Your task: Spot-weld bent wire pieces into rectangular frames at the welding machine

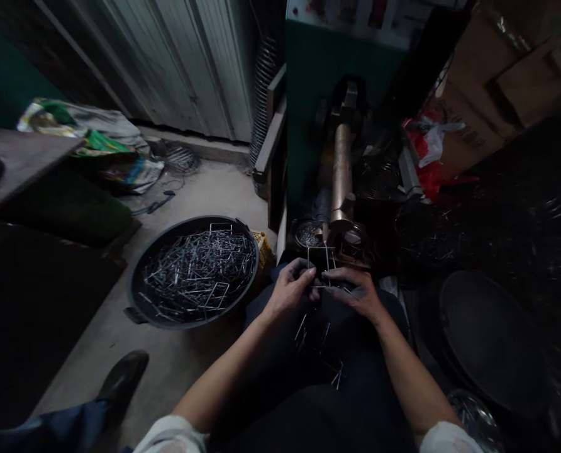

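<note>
A thin bent wire frame [328, 259], roughly rectangular, is held upright in front of the machine between my two hands. My left hand [294, 284] pinches its left side between thumb and fingers. On the other side my right hand [356, 290] is closed on the frame's right part, and some wire ends stick out near its fingers. The frame's top lies right by the slim tip [326, 234] of the machine; whether they touch is hard to see. Several loose wire pieces [339, 375] lie on the dark cloth over my lap.
At left, a wide black basin [133, 277] heaped with bent wires [195, 270] stands beside a yellow crate [262, 246]. The green machine [309, 82] with a thick metal rod [341, 170] is ahead. Small dish of metal bits [307, 235]; cardboard boxes [473, 126] at right.
</note>
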Demonstrator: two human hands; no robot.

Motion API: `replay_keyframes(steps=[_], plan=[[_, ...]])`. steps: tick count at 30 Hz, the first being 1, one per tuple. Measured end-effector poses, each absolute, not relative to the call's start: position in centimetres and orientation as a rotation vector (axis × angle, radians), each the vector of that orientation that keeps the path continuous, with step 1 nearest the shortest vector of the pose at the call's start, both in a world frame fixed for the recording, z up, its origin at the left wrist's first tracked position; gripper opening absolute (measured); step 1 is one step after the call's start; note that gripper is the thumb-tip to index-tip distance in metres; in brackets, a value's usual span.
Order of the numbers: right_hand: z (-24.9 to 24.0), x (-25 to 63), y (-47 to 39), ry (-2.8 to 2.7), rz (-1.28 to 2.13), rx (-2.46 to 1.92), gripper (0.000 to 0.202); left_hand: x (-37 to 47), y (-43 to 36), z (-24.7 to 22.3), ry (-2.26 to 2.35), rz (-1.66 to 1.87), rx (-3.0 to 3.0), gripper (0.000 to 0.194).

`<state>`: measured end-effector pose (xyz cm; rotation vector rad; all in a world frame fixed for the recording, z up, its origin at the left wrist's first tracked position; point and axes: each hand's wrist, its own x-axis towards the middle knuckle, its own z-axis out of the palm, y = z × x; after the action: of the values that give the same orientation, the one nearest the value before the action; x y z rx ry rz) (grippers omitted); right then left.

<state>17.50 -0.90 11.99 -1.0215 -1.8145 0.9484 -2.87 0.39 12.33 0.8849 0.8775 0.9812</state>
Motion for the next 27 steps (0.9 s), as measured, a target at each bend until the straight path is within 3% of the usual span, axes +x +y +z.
replay_keyframes(steps=[13, 17, 27], plan=[[12.0, 16.9, -0.6, -1.655, 0.998, -1.128, 0.030, -2.8, 1.6, 11.8, 0.865, 0.988, 0.831, 0.038], [11.8, 17.0, 1.3, -1.585, 0.852, -1.230, 0.025, -2.6, 4.2, 11.7, 0.868, 1.007, 0.851, 0.038], [12.3, 17.3, 5.2, -1.509, 0.869, -1.233, 0.021, -1.7, 9.5, 12.0, 0.850, 1.109, 0.866, 0.043]])
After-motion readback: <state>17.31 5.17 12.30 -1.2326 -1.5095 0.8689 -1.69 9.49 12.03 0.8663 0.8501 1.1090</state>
